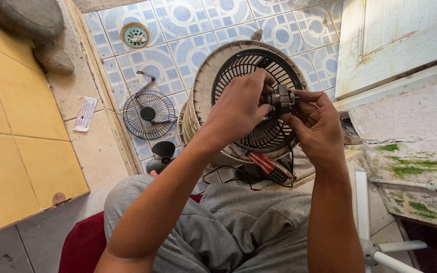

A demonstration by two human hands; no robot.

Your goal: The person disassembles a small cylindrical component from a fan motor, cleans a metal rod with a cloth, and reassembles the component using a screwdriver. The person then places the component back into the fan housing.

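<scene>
Both hands on the small fan motor [280, 98]: left hand [238, 108] fingers clamped on it, right hand [315, 126] pinching opposite. Best keep grip square, shaft clear of fingertips, over the fan housing [203, 86].

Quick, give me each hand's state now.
Left hand: closed on the fan motor.
Right hand: closed on the same motor.

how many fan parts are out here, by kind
fan motor, held by left hand and right hand: 1
fan housing with black grille: 1
loose wire fan guard: 1
black fan blade: 1
total: 4
</scene>
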